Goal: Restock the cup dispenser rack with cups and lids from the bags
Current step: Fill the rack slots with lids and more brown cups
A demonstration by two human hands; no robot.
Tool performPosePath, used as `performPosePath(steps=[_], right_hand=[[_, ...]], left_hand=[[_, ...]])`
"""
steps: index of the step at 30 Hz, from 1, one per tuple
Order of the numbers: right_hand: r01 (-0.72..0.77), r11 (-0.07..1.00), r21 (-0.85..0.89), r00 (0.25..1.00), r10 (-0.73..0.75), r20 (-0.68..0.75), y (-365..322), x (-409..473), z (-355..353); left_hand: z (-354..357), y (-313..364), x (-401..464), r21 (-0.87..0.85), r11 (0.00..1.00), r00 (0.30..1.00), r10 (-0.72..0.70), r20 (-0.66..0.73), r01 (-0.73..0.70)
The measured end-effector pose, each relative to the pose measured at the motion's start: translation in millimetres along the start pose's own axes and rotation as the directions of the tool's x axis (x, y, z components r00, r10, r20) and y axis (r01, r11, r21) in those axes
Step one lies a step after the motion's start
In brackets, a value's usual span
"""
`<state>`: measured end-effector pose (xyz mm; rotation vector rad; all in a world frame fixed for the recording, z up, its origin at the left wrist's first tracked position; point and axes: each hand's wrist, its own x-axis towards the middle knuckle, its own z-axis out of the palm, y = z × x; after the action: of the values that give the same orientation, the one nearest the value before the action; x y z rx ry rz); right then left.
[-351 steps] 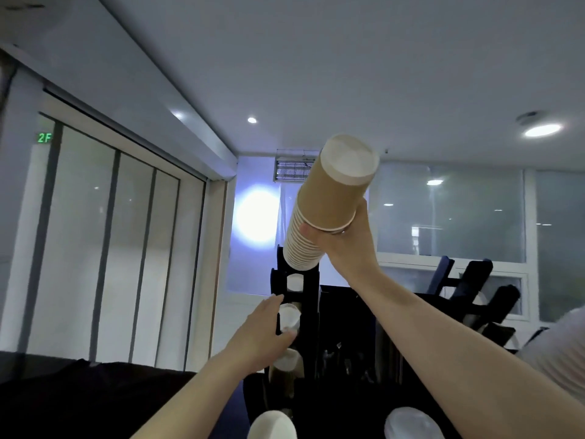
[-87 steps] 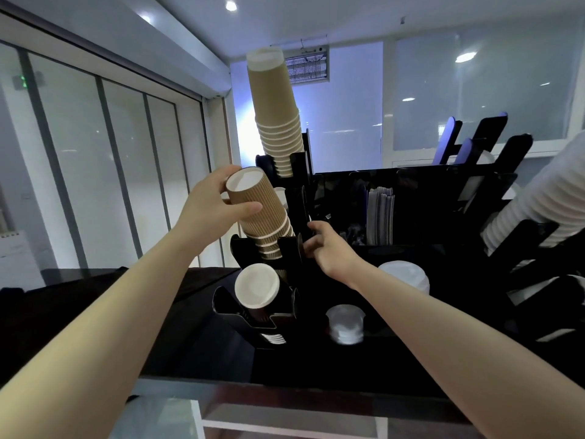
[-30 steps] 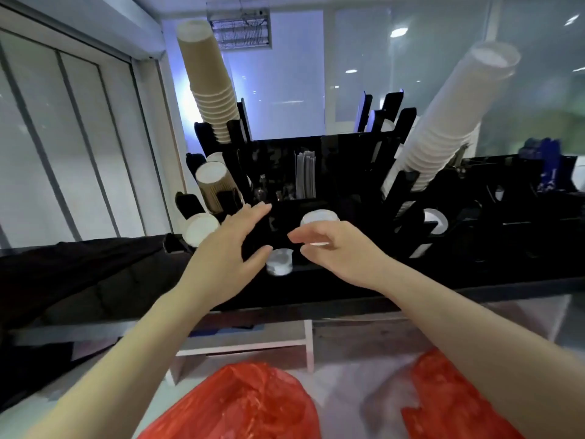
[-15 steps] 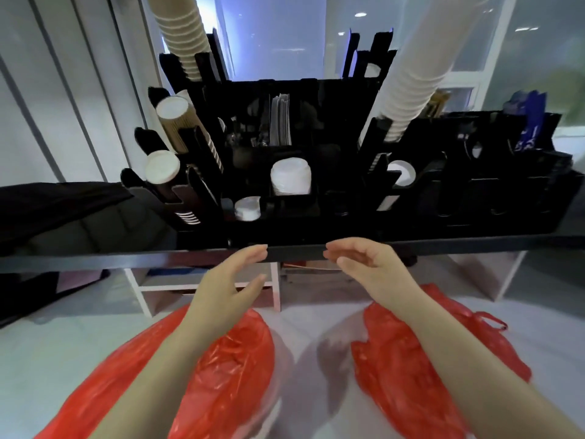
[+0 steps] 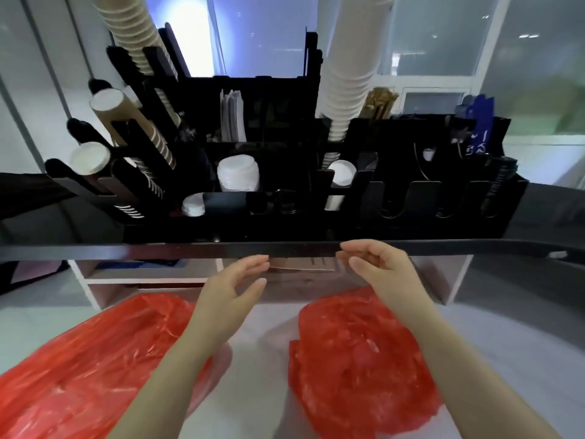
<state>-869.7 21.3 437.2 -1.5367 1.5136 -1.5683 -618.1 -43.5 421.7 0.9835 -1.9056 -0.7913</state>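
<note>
Both hands' grip slack and empty, left hand [image 5: 232,291] and right hand [image 5: 378,267] hover over two red bags [image 5: 357,353] below the far rack [image 5: 316,198], whose tall, leaning white cup stack [image 5: 348,74] could topple if jostled.

Open floor between the two red bags [image 5: 104,369], wide enough for both forearms. Above it, barred by the black counter edge [image 5: 221,249], with the dispenser rack [image 5: 285,191] packed behind. Left of that edge, slanted brown cup stacks [image 5: 136,128] blocking approach; right of centre, a tall white cup column [image 5: 348,68]. Between them, lid stacks [image 5: 238,175] filling two slots.
</note>
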Motion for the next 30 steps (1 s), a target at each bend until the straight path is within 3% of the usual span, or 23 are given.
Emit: performPosePath(steps=[13, 21, 30], right_hand=[[0.086, 0.992, -0.094, 0.988, -0.097, -0.118, -12, 24, -49], [0.016, 0.952, -0.306, 0.964, -0.096, -0.246, 4, 29, -90], [-0.054, 0.933, -0.355, 0.926, -0.085, -0.367, 35, 56, -191]], left_hand=[[25, 32, 34, -0.097, 0.991, 0.996, 0.088, -0.024, -0.09], [53, 44, 77, -0.186, 0.976, 0.993, 0.117, 0.016, -0.112], [121, 74, 120, -0.159, 0.974, 0.983, 0.174, 0.059, -0.163]])
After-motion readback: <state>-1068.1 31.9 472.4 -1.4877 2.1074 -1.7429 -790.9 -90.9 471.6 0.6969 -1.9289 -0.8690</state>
